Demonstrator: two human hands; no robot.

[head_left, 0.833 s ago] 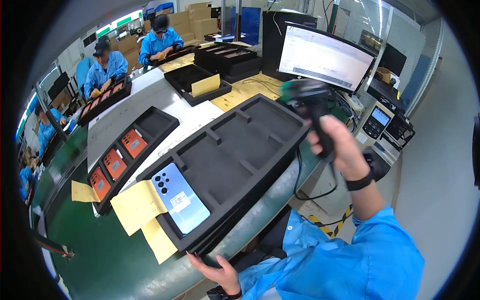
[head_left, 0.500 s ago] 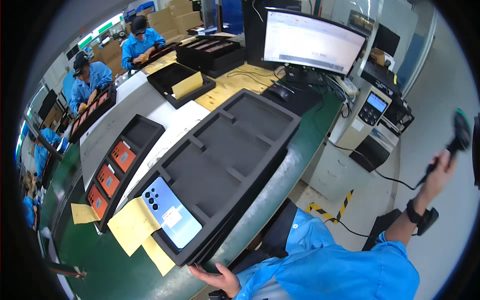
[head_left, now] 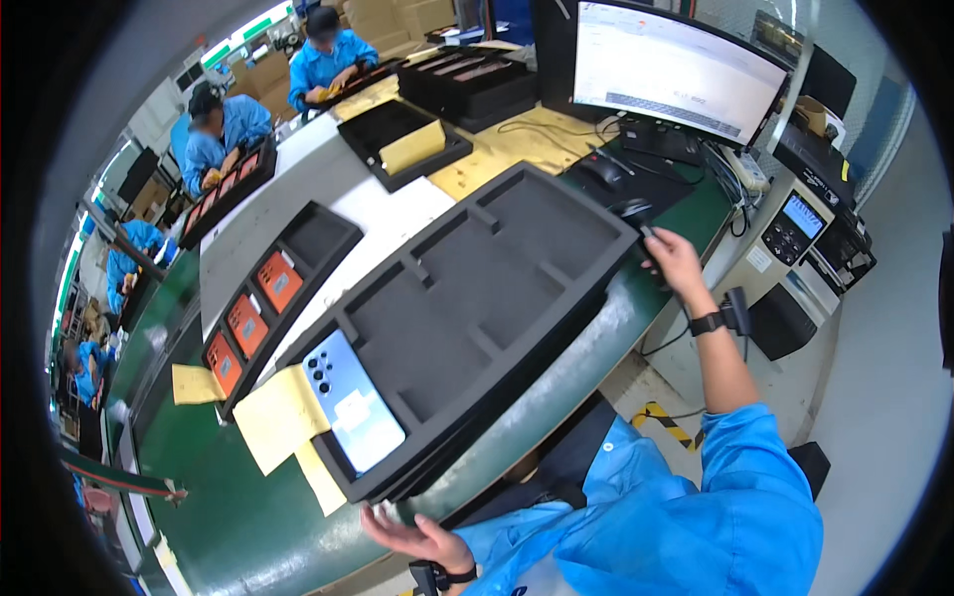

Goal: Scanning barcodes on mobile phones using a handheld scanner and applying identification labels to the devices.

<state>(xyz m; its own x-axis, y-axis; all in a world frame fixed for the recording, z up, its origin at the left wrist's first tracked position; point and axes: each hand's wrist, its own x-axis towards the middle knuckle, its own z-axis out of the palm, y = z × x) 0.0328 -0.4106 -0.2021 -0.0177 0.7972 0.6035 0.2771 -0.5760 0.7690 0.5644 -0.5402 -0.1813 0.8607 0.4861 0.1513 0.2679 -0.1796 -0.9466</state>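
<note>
Beside the near-left corner of a black foam tray, my left hand is open, its thumb apart from the fingers and nothing in it. My right hand is closed round the handle of a black handheld scanner. The scanner's head is by the tray's far right corner; whether it touches anything I cannot tell. A blue smartphone lies in the tray's nearest compartment, camera side up, with a white label on its back. Yellow paper sticks out at the tray's left edge next to the phone.
To the left, a second black tray holds several orange phones. Beyond it are a black tray with yellow paper and a monitor. A label printer stands at the right. Co-workers in blue sit along the far left.
My right hand has swung the scanner inward from the far right to the tray's far corner. My left hand has dropped slightly away from the tray's edge. The view has shifted a little.
</note>
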